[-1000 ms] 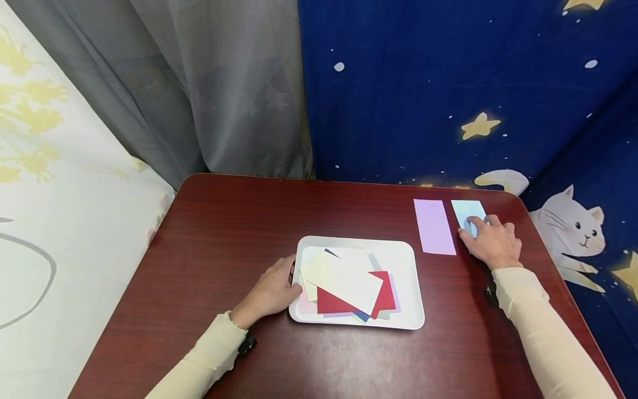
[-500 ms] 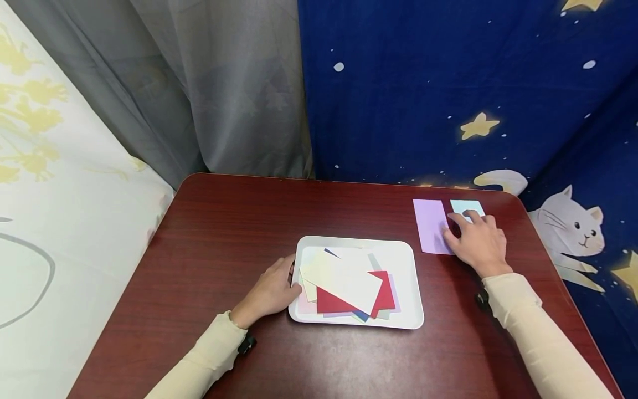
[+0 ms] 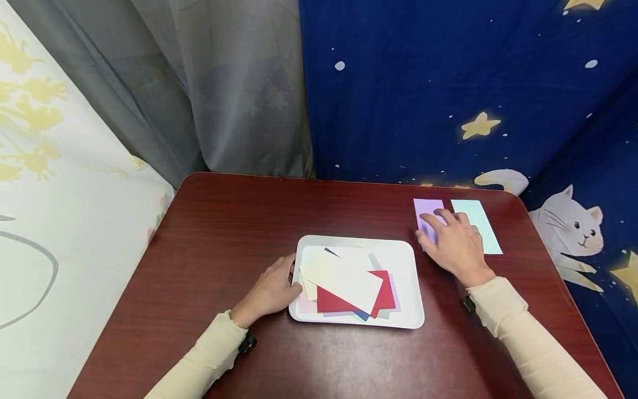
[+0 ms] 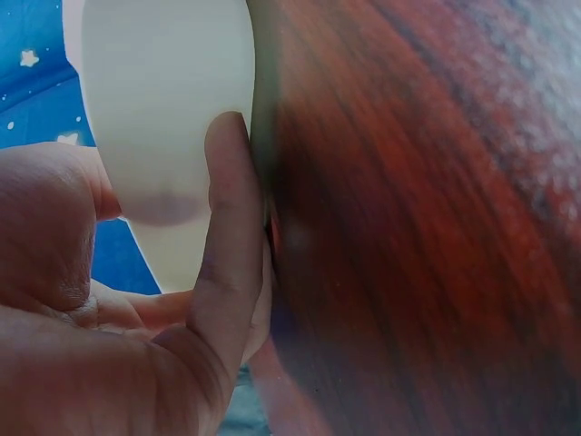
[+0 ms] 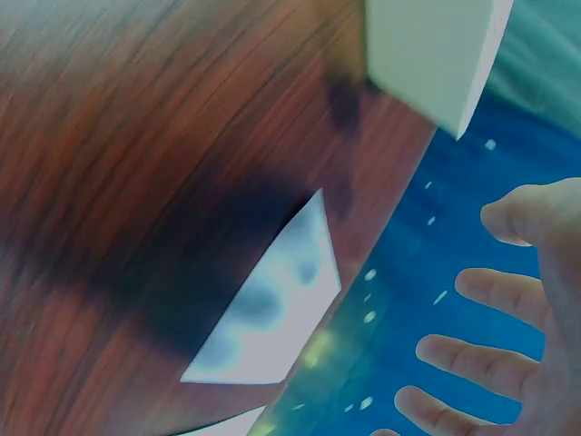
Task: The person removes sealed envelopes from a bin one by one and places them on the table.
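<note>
In the head view my left hand (image 3: 269,288) holds the left edge of a white tray (image 3: 412,299). The left wrist view shows its thumb over the rim and its fingers along the outer wall. A loose pile of paper sheets lies in the tray, with a cream sheet (image 3: 349,277) above a red sheet (image 3: 335,302). My right hand (image 3: 454,243), fingers spread and slightly bent, hovers over a lilac paper rectangle (image 3: 427,205) and partly hides it. Beside it lies a mint paper rectangle (image 3: 478,219). The right wrist view shows that hand's shadow on the lilac paper (image 5: 272,313).
Both papers lie near the back right corner of the dark red wooden table (image 3: 239,233). Behind the table hang a grey curtain (image 3: 249,94) and a blue one (image 3: 399,94) with stars and a cat. A white cloth (image 3: 65,221) covers the left side.
My right hand has moved left from over the mint paper to over the lilac one, uncovering most of the mint paper. The left hand and tray have stayed put.
</note>
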Available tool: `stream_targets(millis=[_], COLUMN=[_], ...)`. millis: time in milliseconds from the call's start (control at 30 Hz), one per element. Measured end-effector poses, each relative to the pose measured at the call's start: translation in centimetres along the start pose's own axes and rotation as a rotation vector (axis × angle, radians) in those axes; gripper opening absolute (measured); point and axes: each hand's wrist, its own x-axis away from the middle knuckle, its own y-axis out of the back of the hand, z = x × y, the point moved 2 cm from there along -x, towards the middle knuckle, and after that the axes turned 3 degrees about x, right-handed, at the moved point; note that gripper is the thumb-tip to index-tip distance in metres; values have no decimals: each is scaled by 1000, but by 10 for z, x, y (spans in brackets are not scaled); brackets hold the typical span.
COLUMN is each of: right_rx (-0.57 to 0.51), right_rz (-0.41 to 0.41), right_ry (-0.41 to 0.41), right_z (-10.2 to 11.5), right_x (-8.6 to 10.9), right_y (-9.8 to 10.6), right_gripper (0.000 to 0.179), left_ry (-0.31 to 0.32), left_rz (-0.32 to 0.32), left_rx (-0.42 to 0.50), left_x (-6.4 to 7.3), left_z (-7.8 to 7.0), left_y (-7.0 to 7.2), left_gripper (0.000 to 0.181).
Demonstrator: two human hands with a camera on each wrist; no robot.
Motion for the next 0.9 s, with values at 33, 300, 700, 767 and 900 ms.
stream_targets(millis=[33,300,700,767,900], right_rx=[-1,-13,-60,-63,-76], right_rz=[-4,-19,-4,9,39], right_ry=[12,105,211,226,267], right_z=[4,36,76,83,95], right_x=[0,2,9,11,15], right_y=[1,7,12,12,10], right_gripper=[45,46,48,48,46], left_ry=[-2,-15,-17,-12,-17], left_rz=[4,23,11,9,4], left_rx=[1,23,7,5,6], left_x=[1,6,-1,-1,-1], left_z=[-3,-27,0,1,3], left_y=[2,16,1,0,0], left_gripper=[69,69,70,71,71])
